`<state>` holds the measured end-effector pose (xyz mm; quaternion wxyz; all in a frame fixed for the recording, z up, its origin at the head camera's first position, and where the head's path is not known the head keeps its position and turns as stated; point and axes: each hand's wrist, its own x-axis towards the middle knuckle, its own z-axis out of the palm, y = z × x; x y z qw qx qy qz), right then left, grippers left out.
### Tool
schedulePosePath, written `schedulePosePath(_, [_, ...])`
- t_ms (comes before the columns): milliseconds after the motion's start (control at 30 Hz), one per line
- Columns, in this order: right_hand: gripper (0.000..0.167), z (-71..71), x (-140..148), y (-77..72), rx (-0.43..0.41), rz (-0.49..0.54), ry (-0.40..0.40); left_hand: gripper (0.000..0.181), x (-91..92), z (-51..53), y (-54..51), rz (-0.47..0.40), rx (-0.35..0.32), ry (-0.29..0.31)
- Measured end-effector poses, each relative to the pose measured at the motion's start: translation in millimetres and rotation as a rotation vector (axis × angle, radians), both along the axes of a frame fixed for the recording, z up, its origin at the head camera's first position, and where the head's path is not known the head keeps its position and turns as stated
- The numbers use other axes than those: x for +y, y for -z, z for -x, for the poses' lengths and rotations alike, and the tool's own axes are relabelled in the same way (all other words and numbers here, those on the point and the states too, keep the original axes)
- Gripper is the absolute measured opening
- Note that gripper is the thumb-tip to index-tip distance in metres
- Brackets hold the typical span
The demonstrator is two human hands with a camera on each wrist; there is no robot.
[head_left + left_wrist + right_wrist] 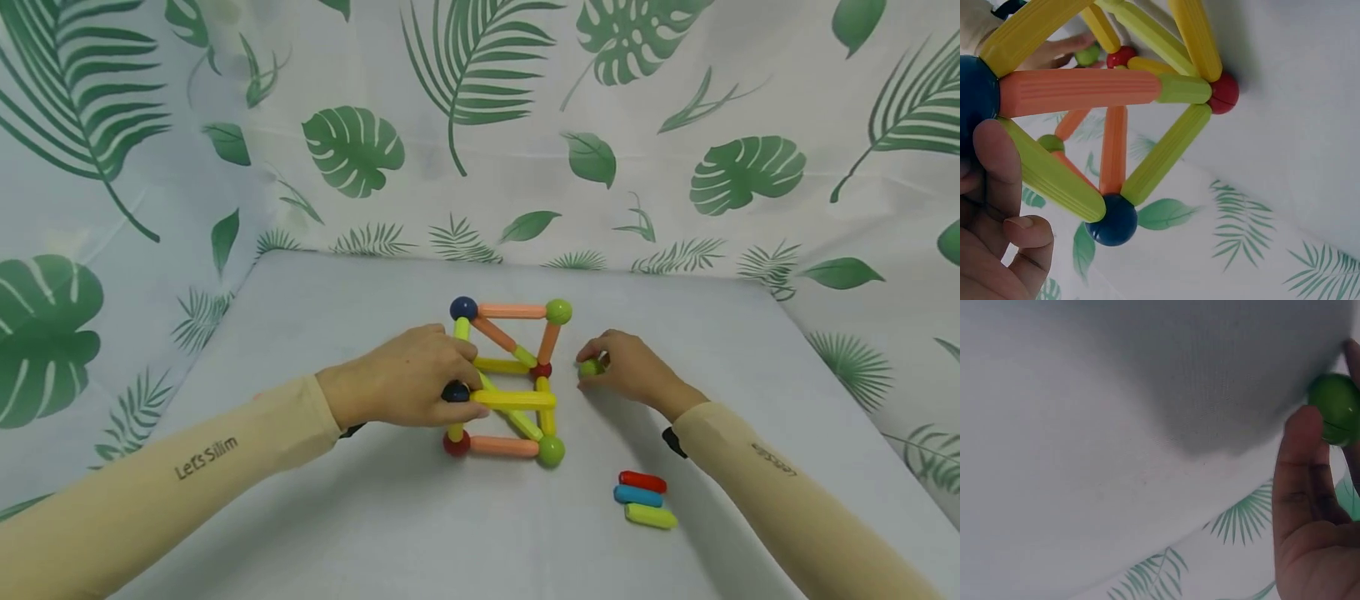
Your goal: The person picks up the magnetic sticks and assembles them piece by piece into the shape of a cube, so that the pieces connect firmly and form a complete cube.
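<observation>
A framework of magnetic rods and balls stands on the table, with a yellow rod [513, 401] at its near upper side. My left hand [408, 375] grips it at a dark blue ball [455, 392]; in the left wrist view that ball [975, 100] is cut off by the frame edge. Another dark blue ball [463, 308], a red ball [456, 442] and a green ball [551, 451] sit at other corners. To the right, apart from the framework, my right hand [633, 367] pinches a loose green ball [1335, 406] between thumb and fingers.
Three loose rods lie side by side at the near right: a red rod [642, 482], a blue rod [638, 496] and a yellow-green rod [650, 516]. A leaf-printed cloth [525, 217] rises behind the white table [360, 533].
</observation>
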<state>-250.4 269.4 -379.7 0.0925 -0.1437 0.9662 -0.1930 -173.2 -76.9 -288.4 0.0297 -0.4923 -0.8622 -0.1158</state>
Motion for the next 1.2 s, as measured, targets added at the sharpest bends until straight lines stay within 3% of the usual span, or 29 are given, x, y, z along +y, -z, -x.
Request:
schedulePosePath(100, [0.036, -18.1, 5, -11.3, -0.056, 0.093, -0.026, 0.027, 2.1, -0.1, 0.1, -0.012, 0.005, 0.002])
schedulePosePath(300, [0.048, -53.6, -4, -39.3, -0.261, 0.475, -0.151, 0.026, 3.8, 5.4, 1.3, -0.03, -0.022, 0.007])
schedulePosePath(367, [0.049, -62.8, -10, -47.1, -0.292, 0.56, -0.174, 0.026, 3.4, 8.0, 1.7, -0.03, -0.034, -0.001])
schedulePosePath(567, [0.047, -77.8, -21, -59.2, -0.307, 0.713, -0.173, 0.029, 3.8, 11.1, 1.4, -0.007, -0.043, -0.016])
schedulePosePath(767, [0.043, -85.2, -24, -62.5, -0.312, 0.795, -0.157, 0.028, 6.9, 10.5, 0.7, 0.014, -0.032, -0.017])
schedulePosePath(900, [0.048, -86.1, -23, -63.2, -0.341, 0.759, -0.155, 0.027, 8.1, 10.6, 1.0, 0.007, -0.025, -0.011])
schedulePosePath(1000, [0.047, -86.7, -21, -60.2, -0.432, 0.633, -0.19, 0.026, 8.8, 11.0, 1.8, -0.011, -0.026, 0.001])
schedulePosePath(1200, [0.022, -107.3, -40, -49.2, -0.665, 0.261, -0.445, 0.026, 9.1, 13.8, 3.2, -0.021, -0.014, 0.023])
